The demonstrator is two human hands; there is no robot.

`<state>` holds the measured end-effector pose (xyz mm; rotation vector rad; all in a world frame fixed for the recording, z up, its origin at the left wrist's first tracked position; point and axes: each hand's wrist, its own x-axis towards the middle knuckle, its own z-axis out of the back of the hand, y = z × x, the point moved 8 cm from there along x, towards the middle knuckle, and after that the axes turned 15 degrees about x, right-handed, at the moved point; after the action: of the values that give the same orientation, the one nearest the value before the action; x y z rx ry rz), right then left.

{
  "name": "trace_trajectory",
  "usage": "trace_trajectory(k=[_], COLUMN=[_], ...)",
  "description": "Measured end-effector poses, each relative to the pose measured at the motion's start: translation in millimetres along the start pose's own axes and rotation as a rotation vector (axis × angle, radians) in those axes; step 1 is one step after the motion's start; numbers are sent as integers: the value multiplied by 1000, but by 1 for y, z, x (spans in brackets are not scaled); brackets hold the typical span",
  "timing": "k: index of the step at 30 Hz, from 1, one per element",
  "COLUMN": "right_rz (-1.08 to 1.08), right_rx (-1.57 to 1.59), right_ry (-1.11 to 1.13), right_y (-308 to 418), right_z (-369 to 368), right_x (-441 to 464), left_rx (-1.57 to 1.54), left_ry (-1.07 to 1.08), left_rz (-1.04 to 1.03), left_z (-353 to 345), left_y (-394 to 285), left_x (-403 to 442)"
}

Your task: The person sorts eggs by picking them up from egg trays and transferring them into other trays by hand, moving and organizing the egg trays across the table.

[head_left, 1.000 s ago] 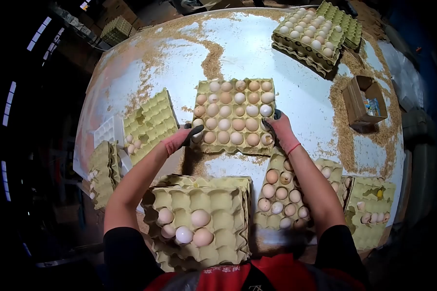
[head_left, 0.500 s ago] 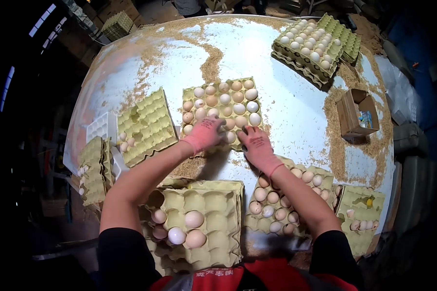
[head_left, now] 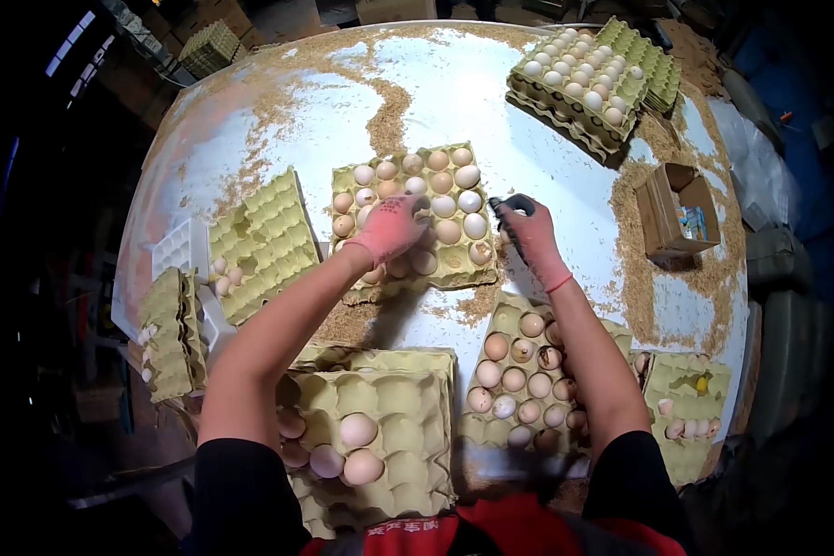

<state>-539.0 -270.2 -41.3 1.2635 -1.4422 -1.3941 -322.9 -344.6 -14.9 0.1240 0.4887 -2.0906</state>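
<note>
An egg tray [head_left: 473, 276] of pale moulded pulp, mostly filled with white and brown eggs, lies in the middle of the table. Over its left half is my left hand [head_left: 394, 230] in a pink glove with dark fingertips, the fingers curled down among the eggs; what they grip is hidden. Just right of the tray, my right hand [head_left: 536, 239], gloved alike, is raised with bent fingers around a small pale surface that looks like an egg [head_left: 521, 212]. A marked brown egg [head_left: 480, 252] sits in the tray's near right corner, beside a bare cup.
Close to my body stands a tray stack [head_left: 408, 398] with several eggs. Another egg tray [head_left: 491, 431] lies under my right forearm. A part-filled tray [head_left: 278, 222] is on the left, stacked full trays [head_left: 570, 111] at far right, a cardboard box [head_left: 658, 218] below them.
My right hand has lifted off the tray's near right corner and moved right and up, uncovering a marked egg and a bare cup. My left hand stays over the tray. The view has shifted slightly.
</note>
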Motion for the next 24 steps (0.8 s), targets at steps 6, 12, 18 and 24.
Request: trace_trajectory(k=[6, 12, 18, 24], right_rz=[143, 264, 214, 92], right_rx=[-633, -875, -1204, -690], right_ry=[48, -26, 251, 5], right_y=[43, 42, 5, 34], right_z=[-39, -28, -65, -28], right_x=[7, 50, 103, 92], left_rx=[579, -225, -1393, 354], left_ry=[-237, -171, -33, -400], left_rz=[-389, 0, 164, -82], left_z=[-39, -9, 12, 9], left_y=[-60, -39, 9, -19], left_x=[9, 13, 29, 87])
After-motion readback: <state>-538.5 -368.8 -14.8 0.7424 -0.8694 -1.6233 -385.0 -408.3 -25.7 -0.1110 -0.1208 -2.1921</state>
